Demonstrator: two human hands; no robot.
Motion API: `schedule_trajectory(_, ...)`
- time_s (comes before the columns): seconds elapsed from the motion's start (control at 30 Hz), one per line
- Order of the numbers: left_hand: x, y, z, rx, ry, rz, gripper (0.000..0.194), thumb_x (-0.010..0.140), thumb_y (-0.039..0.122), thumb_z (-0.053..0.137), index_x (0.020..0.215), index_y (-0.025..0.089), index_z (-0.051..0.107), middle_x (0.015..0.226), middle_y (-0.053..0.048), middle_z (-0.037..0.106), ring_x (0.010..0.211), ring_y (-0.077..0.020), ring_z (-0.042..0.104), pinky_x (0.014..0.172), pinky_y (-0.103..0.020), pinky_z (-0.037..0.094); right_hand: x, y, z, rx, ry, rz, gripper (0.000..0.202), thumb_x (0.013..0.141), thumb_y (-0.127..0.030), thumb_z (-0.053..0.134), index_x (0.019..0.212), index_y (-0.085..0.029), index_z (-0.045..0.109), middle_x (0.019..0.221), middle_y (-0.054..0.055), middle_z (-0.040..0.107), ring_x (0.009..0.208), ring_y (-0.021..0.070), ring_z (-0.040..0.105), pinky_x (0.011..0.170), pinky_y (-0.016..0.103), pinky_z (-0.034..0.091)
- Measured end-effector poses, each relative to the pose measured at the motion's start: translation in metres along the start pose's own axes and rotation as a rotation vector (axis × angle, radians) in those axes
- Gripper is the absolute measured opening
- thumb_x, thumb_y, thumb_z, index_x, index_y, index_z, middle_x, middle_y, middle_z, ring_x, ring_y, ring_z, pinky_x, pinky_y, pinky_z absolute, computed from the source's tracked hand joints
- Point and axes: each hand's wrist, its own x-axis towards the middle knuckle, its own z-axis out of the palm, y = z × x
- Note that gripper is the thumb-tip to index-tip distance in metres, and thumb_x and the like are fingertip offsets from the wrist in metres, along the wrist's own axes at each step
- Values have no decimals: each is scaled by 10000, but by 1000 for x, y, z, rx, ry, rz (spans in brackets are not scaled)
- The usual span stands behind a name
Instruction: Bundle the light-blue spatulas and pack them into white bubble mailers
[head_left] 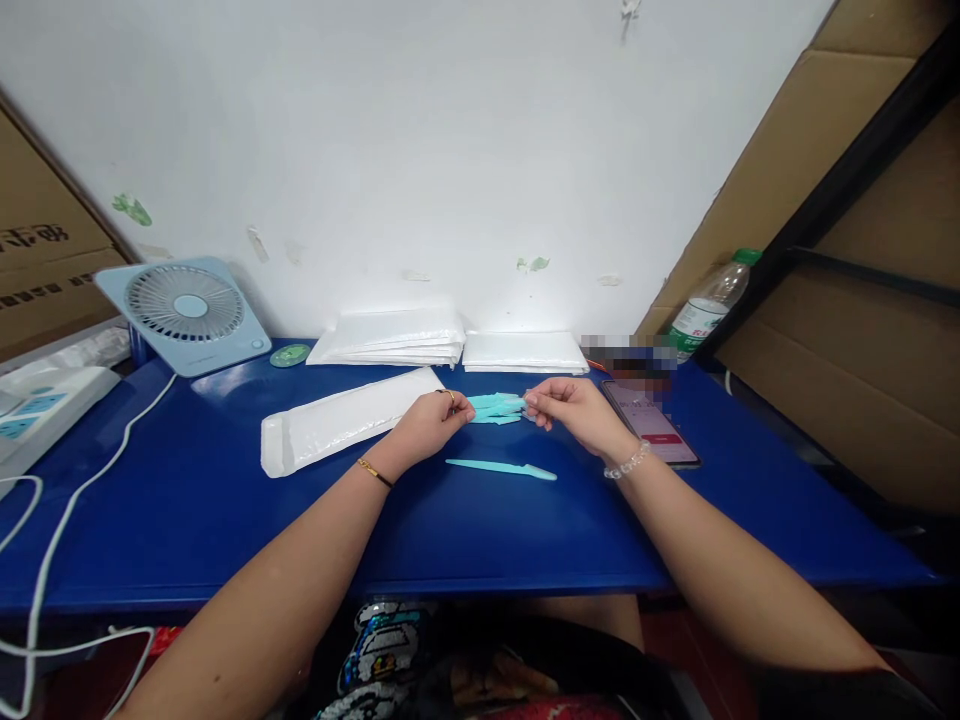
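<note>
Above the blue table [300, 545], the left hand [429, 424] and right hand [579, 410] pinch opposite ends of clustered turquoise eyebrow razors [496, 407]; a loose razor [501, 468] lies nearby.

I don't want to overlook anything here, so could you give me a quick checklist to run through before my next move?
1. Teal bundle held at both ends: ok; the left hand and right hand pinch opposite ends.
2. All teal pieces gathered: not ok; a loose teal piece lies apart on the blue table, nearer you.
3. Number of pieces in the bundle: cannot tell; they overlap.
4. White packet close by: ok; it lies beside the left hand.
5. Phone clear of the right wrist: cannot tell; they overlap in this view.
</note>
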Motion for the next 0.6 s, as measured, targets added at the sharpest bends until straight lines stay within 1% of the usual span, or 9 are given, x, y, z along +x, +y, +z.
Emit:
schedule_trajectory(0.1,-3,0,1,-27,-88,-11,340,829,463,454,819,182,645,691,-9,605,628,-147,523,571,-252,387,-2,-2,-7,-178,-50,19,371,743,-504,646,786,-137,669,676,47,650,536,107,538,506,238,441)
schedule_trajectory(0.2,-5,1,2,-15,-173,20,322,811,467,502,809,190,666,731,-16,637,654,-151,554,578,-249,397,-2,0,-17,-489,7,-35,329,788,-466,597,788,-152,695,660,43,650,575,130,548,533,249,427)
schedule_trajectory(0.23,-5,1,2,15,-166,37,308,811,459,513,824,195,672,758,-21,646,677,-156,565,592,-253,404,-1,2,-20,-579,31,-61,291,792,-431,596,783,-159,698,671,41,653,598,138,556,555,255,428)
schedule_trajectory(0.27,-5,1,3,59,-135,56,292,816,442,519,856,199,675,796,-27,653,710,-164,576,616,-260,413,0,4,-22,-655,43,-83,247,789,-392,603,774,-165,698,687,39,654,618,145,564,575,260,427)
schedule_trajectory(0.37,-1,-1,5,240,6,121,262,834,375,528,971,202,669,944,-56,655,857,-199,583,734,-296,431,3,9,-22,-807,10,-105,154,770,-315,623,752,-179,693,745,40,640,668,159,576,622,272,422)
schedule_trajectory(0.43,2,-2,6,341,51,149,260,840,353,529,1002,202,666,1002,-70,650,921,-217,570,784,-315,426,4,11,-20,-873,-13,-103,129,769,-289,625,727,-184,685,776,44,618,696,165,578,644,276,417)
schedule_trajectory(0.53,5,-4,6,425,50,158,214,848,332,525,924,205,680,927,-69,662,895,-218,567,780,-317,417,4,12,-17,-911,-37,-82,98,773,-247,615,719,-182,665,807,44,593,721,164,575,658,271,413)
schedule_trajectory(0.6,6,-4,6,459,45,164,195,852,317,519,863,205,678,864,-64,664,855,-211,568,761,-313,407,2,10,-16,-921,-47,-87,93,783,-249,604,747,-180,655,828,47,585,727,160,570,656,267,409)
